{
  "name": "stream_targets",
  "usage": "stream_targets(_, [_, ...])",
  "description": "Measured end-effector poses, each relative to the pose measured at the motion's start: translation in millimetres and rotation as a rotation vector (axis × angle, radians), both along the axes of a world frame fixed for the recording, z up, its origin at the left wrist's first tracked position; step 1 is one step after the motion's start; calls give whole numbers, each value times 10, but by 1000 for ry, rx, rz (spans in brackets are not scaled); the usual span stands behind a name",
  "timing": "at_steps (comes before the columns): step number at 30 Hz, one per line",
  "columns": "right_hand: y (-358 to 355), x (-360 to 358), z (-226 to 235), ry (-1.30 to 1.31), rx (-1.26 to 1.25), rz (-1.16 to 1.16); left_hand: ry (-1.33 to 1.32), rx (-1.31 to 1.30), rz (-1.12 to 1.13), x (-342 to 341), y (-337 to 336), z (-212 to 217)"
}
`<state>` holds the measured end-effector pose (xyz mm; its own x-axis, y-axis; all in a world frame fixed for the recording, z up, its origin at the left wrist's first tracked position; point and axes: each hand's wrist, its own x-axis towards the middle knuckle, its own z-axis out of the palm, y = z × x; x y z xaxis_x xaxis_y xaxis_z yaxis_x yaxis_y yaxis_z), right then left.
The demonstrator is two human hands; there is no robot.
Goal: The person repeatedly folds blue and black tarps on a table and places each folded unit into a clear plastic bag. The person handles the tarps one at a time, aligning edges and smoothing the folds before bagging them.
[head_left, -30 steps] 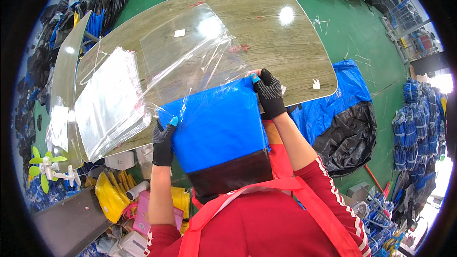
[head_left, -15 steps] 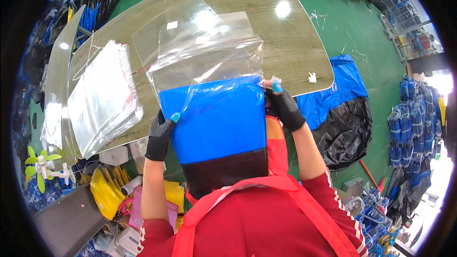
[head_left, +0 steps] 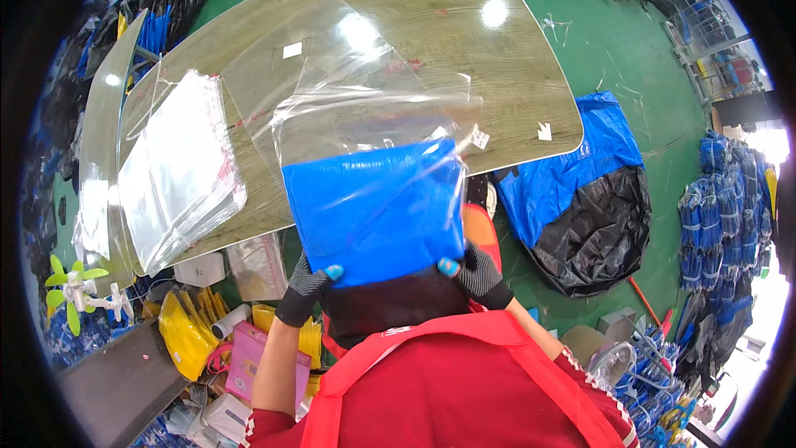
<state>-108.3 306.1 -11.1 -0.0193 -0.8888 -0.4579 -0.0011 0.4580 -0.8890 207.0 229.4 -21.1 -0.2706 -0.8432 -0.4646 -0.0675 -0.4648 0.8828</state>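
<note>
Where they earlier flanked its upper edge, both gloved hands now lower, fingers clamped on blue folded item

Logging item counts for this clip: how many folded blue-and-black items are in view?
2. One blue-and-black item is held by the left hand and right hand, half inside a clear bag. Another blue-and-black item lies on the green floor, right. Others may be hidden.

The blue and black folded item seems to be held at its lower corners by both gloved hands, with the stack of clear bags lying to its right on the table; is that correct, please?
Not quite: the head view shows the stack of clear bags lying to the left of the blue and black folded item on the table. The left hand and right hand, both gloved, do hold its lower corners.
</note>
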Motion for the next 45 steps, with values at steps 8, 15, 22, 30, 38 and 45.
stream_targets(8, [11, -538, -53, 295, 200, 388, -15, -86, -219, 12, -67, 144])
stream_targets(15, [-488, -305, 207, 180, -243, -16, -281, -387, -94, -104, -207, -146])
stream_targets(22, [656, -439, -45, -153, 99, 358, 35, 23, -354, 106, 457, -52])
stream_targets(30, [-83, -648, 133, -298, -66, 259, 5, -153, -111, -267, -62, 71])
stream_targets(38, [-35, -383, 286, -280, -58, 216, 280, 193, 123, -163, -60, 130])
stream_targets(45, [87, -284, 564, -88, 137, 140, 130, 129, -121, -244, 123, 70])
